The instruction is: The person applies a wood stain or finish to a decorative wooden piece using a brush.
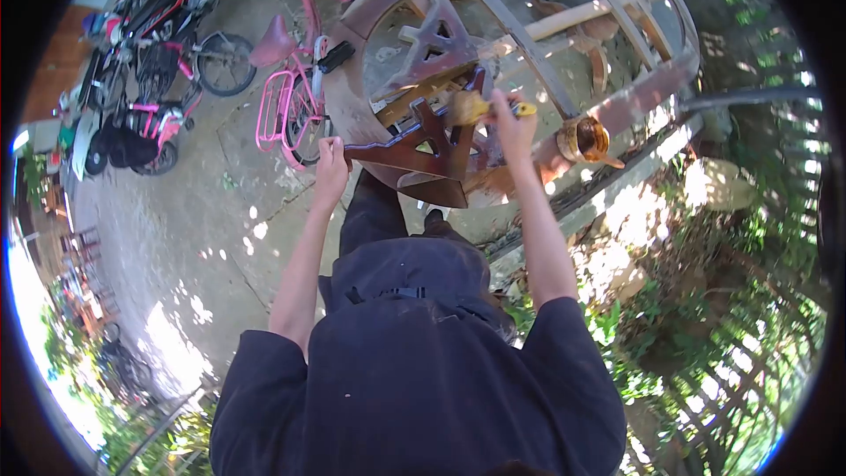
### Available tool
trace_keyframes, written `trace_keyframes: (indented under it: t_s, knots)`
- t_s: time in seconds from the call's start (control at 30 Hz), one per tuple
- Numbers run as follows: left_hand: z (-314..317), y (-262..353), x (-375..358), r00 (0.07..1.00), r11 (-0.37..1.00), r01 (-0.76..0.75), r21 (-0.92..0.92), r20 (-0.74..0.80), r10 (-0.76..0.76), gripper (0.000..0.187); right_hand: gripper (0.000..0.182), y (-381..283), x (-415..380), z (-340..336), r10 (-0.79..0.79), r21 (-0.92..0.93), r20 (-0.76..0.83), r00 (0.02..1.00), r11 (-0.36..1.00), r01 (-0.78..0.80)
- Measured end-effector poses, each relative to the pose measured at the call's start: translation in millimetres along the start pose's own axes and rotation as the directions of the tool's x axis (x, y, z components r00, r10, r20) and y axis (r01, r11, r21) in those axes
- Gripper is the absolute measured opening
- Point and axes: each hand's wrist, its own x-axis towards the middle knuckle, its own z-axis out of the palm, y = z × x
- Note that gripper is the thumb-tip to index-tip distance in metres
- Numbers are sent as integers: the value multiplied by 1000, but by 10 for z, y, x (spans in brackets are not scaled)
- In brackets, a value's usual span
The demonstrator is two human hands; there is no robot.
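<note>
"What is the right hand (514, 128) doing?"

"It is closed around a brush (473, 107) with a yellow handle. The bristles touch the top of the dark wood piece (423, 145), a bit above the middle of the frame."

"And the left hand (332, 167)?"

"It is shut tight on the left end of that wood piece, holding it up."

"So which step is this?"

"I think it is the painting step. The wood looks dark and shiny, like part of it is already coated. I can't tell how much is left."

"Where does the paint come from?"

"There is an orange-brown jar (586, 138) just to the right of the brush hand. It sits on the rim of a big round wooden frame (617, 106) that fills the upper right."

"What does the next move need?"

"I'd guess a steady hold with the left hand, and slow strokes so the brush gets into the cut-out holes."

"Anything else near?"

"A pink bicycle (295, 97) stands at upper left, close to the frame."
</note>
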Motion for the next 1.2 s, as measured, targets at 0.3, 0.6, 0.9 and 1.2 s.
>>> trace_keyframes:
  t_s: [0.3,0.6,0.9,1.2]
  knots:
    - [16,-689,689,998,965,61,254,-1,-63,51,20,394,-390,426,174,125,169,970,972,-197]
    - [78,-679,678,980,982,182,-40,82,-179,44,21,157,357,-89,-107,-164,-86,990,982,92]
    - [244,-1208,1088,973,973,222,-71,82,-216,52,20,314,-449,556,358,-267,315,879,922,-280]
    - [213,-1046,1077,958,946,283,-156,94,-271,55,23,174,520,120,282,-400,113,953,891,-216]
